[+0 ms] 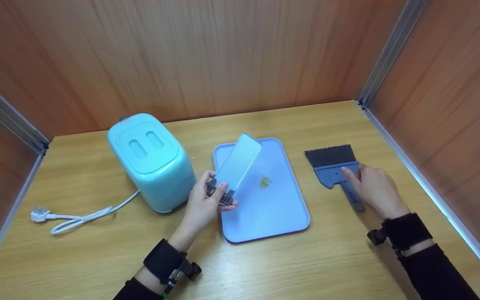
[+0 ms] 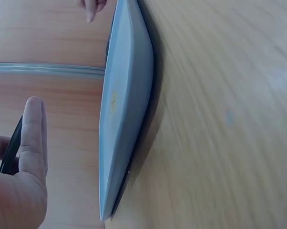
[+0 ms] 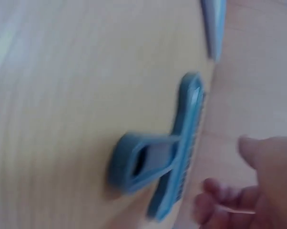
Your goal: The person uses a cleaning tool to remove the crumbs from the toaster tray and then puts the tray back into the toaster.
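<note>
My left hand (image 1: 204, 204) grips the dark slotted end of a flat, pale crumb tray (image 1: 240, 160), thumb on top. The crumb tray is held tilted over a blue serving tray (image 1: 265, 221), where a small patch of yellowish crumbs (image 1: 265, 182) lies. In the left wrist view, the left hand (image 2: 26, 167) pinches the dark end, seen edge-on. A blue brush (image 1: 333, 171) with black bristles rests on the table to the right. My right hand (image 1: 375, 187) is just over its handle; the right wrist view shows the fingers loosely bent and apart from the brush (image 3: 181, 129).
A turquoise toaster (image 1: 169, 179) stands left of the serving tray. Its white cord and plug (image 1: 40, 214) lie on the wooden table (image 1: 98, 266). Wooden panels (image 1: 223, 62) with metal corner strips enclose the back and sides.
</note>
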{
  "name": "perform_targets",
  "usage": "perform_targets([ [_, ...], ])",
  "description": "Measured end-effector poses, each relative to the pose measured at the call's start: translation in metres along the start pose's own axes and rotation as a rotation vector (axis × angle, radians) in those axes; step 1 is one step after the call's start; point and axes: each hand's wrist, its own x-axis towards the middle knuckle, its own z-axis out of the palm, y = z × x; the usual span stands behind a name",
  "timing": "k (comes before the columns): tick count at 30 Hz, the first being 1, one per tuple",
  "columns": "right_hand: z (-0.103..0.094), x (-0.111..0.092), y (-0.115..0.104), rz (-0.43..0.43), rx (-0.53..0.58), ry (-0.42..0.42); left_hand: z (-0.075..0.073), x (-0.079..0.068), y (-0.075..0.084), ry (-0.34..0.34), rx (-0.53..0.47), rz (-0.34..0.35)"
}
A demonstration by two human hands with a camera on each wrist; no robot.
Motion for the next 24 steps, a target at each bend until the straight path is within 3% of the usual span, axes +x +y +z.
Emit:
perform_targets([
  [2, -0.002, -0.001, -0.014, -0.017, 0.056, 0.027, 0.004, 0.001, 0.0, -0.01, -0.02, 0.004],
  [7, 0.002, 0.0, -0.055, -0.04, 0.222, 0.005, 0.019, 0.004, 0.002, -0.041, -0.08, 0.018],
  [18, 0.036, -0.004, -0.132, -0.054, 0.543, -0.229, 0.062, 0.004, 0.002, -0.101, -0.125, 0.05],
  [24, 0.056, -0.006, -0.159, -0.068, 0.692, -0.263, 0.082, 0.003, -0.005, -0.113, -0.102, 0.079],
])
